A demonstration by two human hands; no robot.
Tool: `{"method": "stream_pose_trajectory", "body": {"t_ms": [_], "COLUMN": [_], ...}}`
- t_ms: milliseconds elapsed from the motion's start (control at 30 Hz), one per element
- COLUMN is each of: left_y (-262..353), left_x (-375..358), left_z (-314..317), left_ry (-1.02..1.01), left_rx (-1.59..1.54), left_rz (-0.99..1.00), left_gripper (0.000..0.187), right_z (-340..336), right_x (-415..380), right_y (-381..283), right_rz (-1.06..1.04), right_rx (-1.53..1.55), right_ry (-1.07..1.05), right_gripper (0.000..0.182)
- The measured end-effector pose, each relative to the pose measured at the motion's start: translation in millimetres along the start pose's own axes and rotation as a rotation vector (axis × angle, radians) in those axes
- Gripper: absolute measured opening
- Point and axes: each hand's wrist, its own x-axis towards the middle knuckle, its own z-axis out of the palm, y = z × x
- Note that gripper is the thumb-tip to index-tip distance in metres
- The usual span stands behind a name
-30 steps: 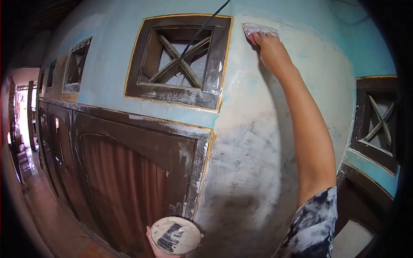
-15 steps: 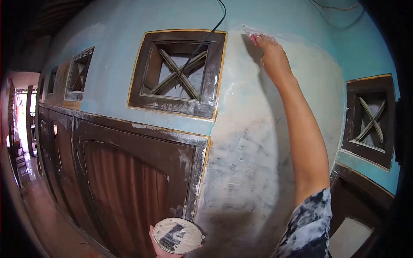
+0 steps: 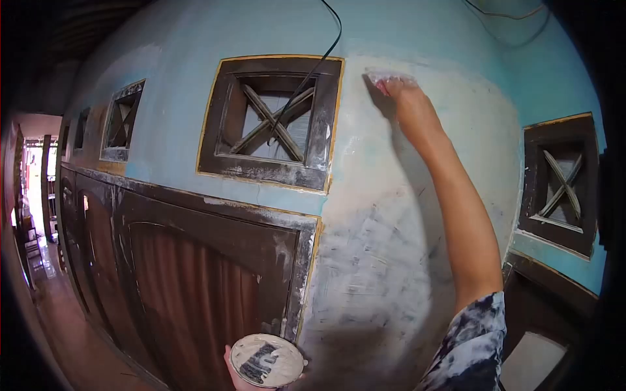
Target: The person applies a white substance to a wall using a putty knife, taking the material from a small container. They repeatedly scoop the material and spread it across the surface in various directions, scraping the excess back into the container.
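Note:
High on the wall, my right hand point(image 3: 409, 104) is closed around a putty scraper point(image 3: 390, 78) with a reddish grip and a wide, pale blade. The blade lies against the wall point(image 3: 365, 156), where whitish filler covers the turquoise paint. At the bottom of the view, my left hand point(image 3: 232, 373) supports a round tub point(image 3: 304, 362) from its left side. Pale putty point(image 3: 284, 370) coats the inside of the tub, with a dark bare patch in the middle. Most of the left hand is hidden beneath and behind the tub.
Left of the scraper is a brown vent frame point(image 3: 270, 117) with crossed slats. A black cable point(image 3: 329, 49) hangs over it. Below stands a brown wooden panel point(image 3: 274, 241) with a reddish curtain. Another vent point(image 3: 561, 186) is on the right wall. A passage point(image 3: 52, 287) runs along the left.
My right hand and the scraper have moved down the wall a little. The view has tilted slightly upward. The tub stays in my left hand.

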Motion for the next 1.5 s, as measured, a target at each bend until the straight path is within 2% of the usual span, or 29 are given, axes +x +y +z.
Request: {"method": "stream_pose_trajectory", "body": {"t_ms": [33,133,200,233,267,300,367,433,500,567,600,633,667,700,767,833,933,967,1000,1033,1067,1100,1200,1233,1300,1333,1367,1433,1500], "left_y": [-1,-5,-4,-5,-6,-5,-4,-2,-2,-2,-3,-5,-9,-10,-14,-17,-20,-22,-23,-26,-26,-27,-27,-26,-25,-24,-22,-19,-15], "left_x": [1,8,7,9,12,13,11,8,7,2,3,4,6,5,4,7,5,9,10,-2,-8,-11,-12,-13,-18,-19,-19,-14,-18], "left_z": [1,6,12,13,10,8,3,-8,-10,-12,-13,-12,-8,-7,-8,-25,-39,-49,-53,-32,-28,-28,-40,-39,-33,-35,-43,-59,-49], "left_ry": [-0.017,0.060,0.086,0.108,0.195,0.196,0.175,0.154,0.176,0.144,0.107,0.067,0.178,0.175,0.183,0.165,0.128,0.047,-0.036,0.216,0.174,0.135,0.149,0.143,0.161,0.151,0.158,0.183,0.197], "left_rx": [-0.002,-0.020,0.004,0.031,-0.005,0.001,0.008,0.026,0.014,-0.003,-0.002,0.000,-0.018,-0.016,-0.012,-0.013,-0.014,0.034,0.080,0.053,0.036,0.016,0.025,0.029,0.032,0.038,0.043,0.019,-0.004], "left_rz": [-0.007,0.004,0.019,0.027,0.036,0.030,0.047,0.057,0.074,0.067,0.064,0.062,0.091,0.092,0.096,0.057,0.000,-0.026,-0.051,0.036,0.002,-0.031,-0.011,-0.005,0.006,0.006,0.005,0.042,0.044], "left_gripper": [0.089,0.089,0.089,0.089,0.089,0.089,0.090,0.091,0.091,0.091,0.090,0.090,0.090,0.090,0.090,0.091,0.091,0.095,0.098,0.091,0.091,0.090,0.090,0.090,0.089,0.090,0.090,0.091,0.092], "right_z": [6,16,13,24,42,50,33,18,7,6,13,22,30,40,55,50,40,29,8,-6,-7,-10,2,11,20,22,31,50,51], "right_x": [12,36,36,23,2,-17,-37,-35,-7,18,28,37,41,34,10,-20,-47,-52,-50,-44,-41,-30,18,28,41,42,33,0,-40], "right_y": [11,23,15,19,26,28,11,1,14,24,30,37,42,42,34,17,1,-8,-25,-34,-25,-20,4,12,10,7,7,1,-15], "right_rz": [-0.041,0.034,0.248,0.248,0.068,-0.111,-0.089,-0.056,-0.018,-0.033,-0.035,0.012,0.059,0.061,0.014,-0.053,-0.123,-0.114,0.010,0.128,0.021,0.014,-0.061,-0.060,0.118,0.246,0.252,-0.022,-0.063], "right_rx": [-0.104,-0.038,-0.061,-0.066,-0.125,-0.184,-0.168,-0.021,0.037,0.030,0.033,-0.011,-0.056,-0.057,-0.182,-0.246,-0.285,-0.287,-0.180,-0.072,-0.007,-0.007,-0.163,-0.163,-0.085,-0.059,-0.054,-0.198,-0.208], "right_ry": [0.118,0.073,-0.316,-0.320,-0.193,-0.063,-0.106,-0.168,-0.124,0.115,0.110,0.056,0.009,0.013,-0.132,-0.142,-0.165,-0.164,-0.299,-0.426,-0.193,-0.185,0.131,0.140,-0.076,-0.324,-0.328,-0.226,-0.248], "right_gripper": [0.020,0.027,0.040,0.040,0.042,0.044,0.047,0.025,0.025,0.023,0.023,0.023,0.023,0.023,0.026,0.028,0.028,0.028,0.027,0.026,0.023,0.023,0.020,0.020,0.022,0.023,0.023,0.029,0.031]}}
